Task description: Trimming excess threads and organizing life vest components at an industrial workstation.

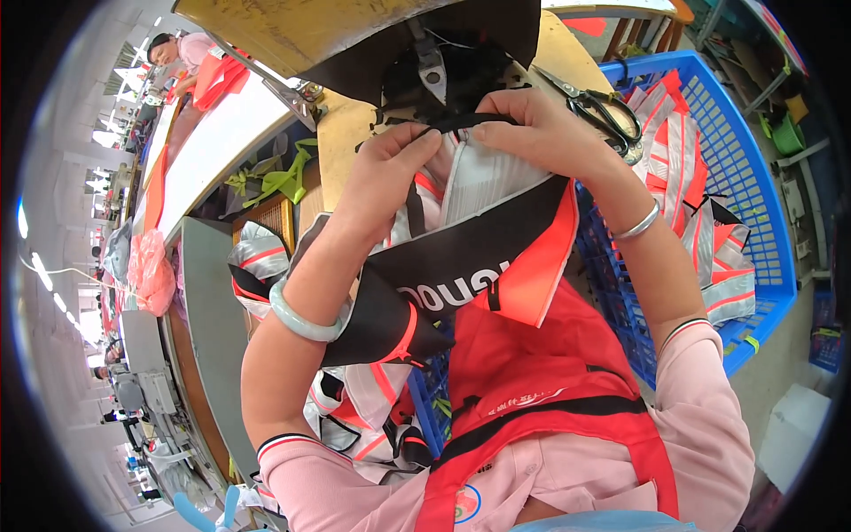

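Observation:
A sewn piece of black, grey and neon orange-red fabric (470, 244) hangs from my hands over my lap, white lettering on its black part. Its far edge carries a black strip (454, 124). My left hand (387, 167) pinches that edge between thumb and fingers. Close by on the right, my right hand (539, 133) pinches the same edge, thumb on the near side. Just beyond both hands, a pointed metal part (432, 78) sticks down beneath a worn yellow machine head (355, 35). Black scraps lie around it.
Black-handled scissors (612, 120) lie right of my right hand. A blue plastic basket (769, 235) at the right holds similar fabric pieces (696, 191); more pieces (368, 399) are heaped at my lower left. A person in pink (197, 53) sits at a far-left table.

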The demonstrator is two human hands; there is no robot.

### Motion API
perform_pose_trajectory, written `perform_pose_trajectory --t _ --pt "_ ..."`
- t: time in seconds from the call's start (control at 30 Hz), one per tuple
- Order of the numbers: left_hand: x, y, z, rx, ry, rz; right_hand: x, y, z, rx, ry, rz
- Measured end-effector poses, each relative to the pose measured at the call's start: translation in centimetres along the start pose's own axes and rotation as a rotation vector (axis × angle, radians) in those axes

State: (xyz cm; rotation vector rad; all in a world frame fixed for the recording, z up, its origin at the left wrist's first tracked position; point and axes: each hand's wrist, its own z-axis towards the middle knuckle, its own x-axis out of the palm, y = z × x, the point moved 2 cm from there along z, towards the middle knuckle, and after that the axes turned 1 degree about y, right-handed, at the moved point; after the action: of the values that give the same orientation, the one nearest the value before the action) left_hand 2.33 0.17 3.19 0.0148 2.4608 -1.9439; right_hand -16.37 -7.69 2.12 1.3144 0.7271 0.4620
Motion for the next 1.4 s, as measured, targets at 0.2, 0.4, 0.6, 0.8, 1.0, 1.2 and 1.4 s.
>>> perform_pose_trajectory --t 0.2,0.4,0.6,0.8,1.0,1.2,1.4 --pt "-0.8 -0.3 1.0 0.012 -0.043 -0.059 0.0 -0.1 1.3 -0.022 0.018 -0.021" --pt "-0.7 -0.3 1.2 -0.008 -0.090 -0.068 -0.2 -0.2 1.5 -0.017 0.005 -0.052" --pt "-0.5 -0.7 1.2 -0.020 -0.084 -0.059 -0.4 -0.5 1.8 -0.046 0.025 -0.014" --pt "-0.2 -1.2 1.1 0.005 -0.154 -0.075 -0.3 0.1 1.7 -0.122 -0.016 -0.071" --pt "0.0 -1.3 1.0 0.028 -0.192 -0.190 -0.4 0.9 0.7 -0.060 -0.061 -0.069" --pt "0.9 0.1 -2.2 0.120 -0.107 -0.005 3.1 -0.9 -8.7 -0.321 0.189 -0.188" --pt "1.4 0.7 -8.0 0.146 -0.133 0.047 -2.6 -1.1 -9.6 -0.173 -0.207 -0.456"
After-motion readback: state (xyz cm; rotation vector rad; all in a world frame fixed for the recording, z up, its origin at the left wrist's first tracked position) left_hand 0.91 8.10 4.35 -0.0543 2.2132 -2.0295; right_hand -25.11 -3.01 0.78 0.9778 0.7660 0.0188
